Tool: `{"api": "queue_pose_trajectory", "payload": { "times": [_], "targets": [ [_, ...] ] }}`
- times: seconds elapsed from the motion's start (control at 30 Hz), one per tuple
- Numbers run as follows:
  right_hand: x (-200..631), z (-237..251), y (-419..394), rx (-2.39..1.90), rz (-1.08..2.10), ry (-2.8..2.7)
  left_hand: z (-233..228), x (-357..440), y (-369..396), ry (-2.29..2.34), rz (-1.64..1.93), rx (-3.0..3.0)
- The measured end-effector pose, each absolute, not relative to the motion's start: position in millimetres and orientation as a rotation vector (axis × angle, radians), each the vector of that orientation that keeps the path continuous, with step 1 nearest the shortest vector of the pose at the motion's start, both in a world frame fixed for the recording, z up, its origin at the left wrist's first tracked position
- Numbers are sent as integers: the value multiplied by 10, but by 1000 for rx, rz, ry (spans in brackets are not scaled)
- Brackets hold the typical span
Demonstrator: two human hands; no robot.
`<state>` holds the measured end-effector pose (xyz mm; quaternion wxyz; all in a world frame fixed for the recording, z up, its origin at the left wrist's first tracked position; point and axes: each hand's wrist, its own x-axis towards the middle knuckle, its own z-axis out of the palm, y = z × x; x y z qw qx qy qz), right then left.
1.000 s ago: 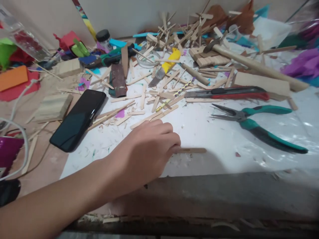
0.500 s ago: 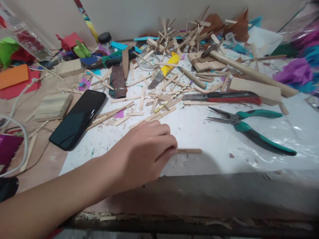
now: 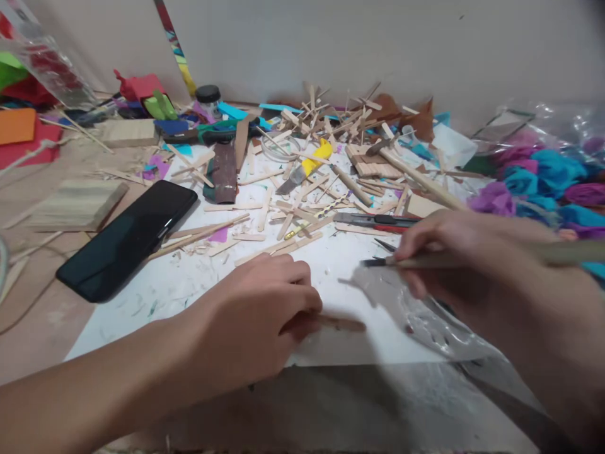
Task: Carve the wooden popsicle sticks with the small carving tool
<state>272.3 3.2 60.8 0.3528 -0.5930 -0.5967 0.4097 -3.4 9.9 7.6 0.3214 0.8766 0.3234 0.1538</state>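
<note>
Low over the white sheet (image 3: pixel 189 287), my left hand (image 3: pixel 265 309) is closed on one end of a craft stick (image 3: pixel 344 323). The stick's other end points right, close to the paper. My right hand (image 3: pixel 454 265) has come in from the right, fingers pinched round a long wooden-handled tool (image 3: pixel 543 252) with a narrow dark tip (image 3: pixel 373 262). That tip hovers above and beyond the stick, apart from it; blur hides what kind of tool it is. Beneath the right hand lie the long-nose pliers (image 3: pixel 385 244), mostly hidden, only the jaw tips showing.
A black phone (image 3: pixel 130 239) lies to the left by a wood block (image 3: pixel 78 205). Behind are a red utility knife (image 3: pixel 373 220), a yellow-handled blade (image 3: pixel 307 165), loose craft sticks and a tangled stick pile (image 3: pixel 326 120). Crumpled coloured paper (image 3: pixel 543 173) sits right.
My right hand has entered from the right with the wooden-handled tool, covering most of the pliers. My left hand still grips the craft stick. The camera view has shifted slightly.
</note>
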Motion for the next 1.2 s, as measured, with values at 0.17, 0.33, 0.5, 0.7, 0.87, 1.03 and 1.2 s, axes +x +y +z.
{"api": "queue_pose_trajectory", "payload": {
  "times": [0.17,0.33,0.5,0.7,0.87,1.03,1.2],
  "targets": [
    [2640,553,20,-1516,1312,-1613,58,-31,127,880,388,2298],
    [2558,521,24,-1568,1100,-1788,84,-2,124,845,443,2334],
    [2448,456,-52,-1580,860,-1879,98,13,104,807,487,2381],
    [2515,373,-132,-1461,643,-2121,105,27,115,851,433,2378],
    [2534,361,-161,-1378,550,-2246,85,22,108,868,428,2378],
    [2501,388,-148,-1340,518,-2275,96,20,113,874,428,2386],
    [2512,400,-130,-1307,551,-2246,97,1,104,870,402,2383]
  ]
}}
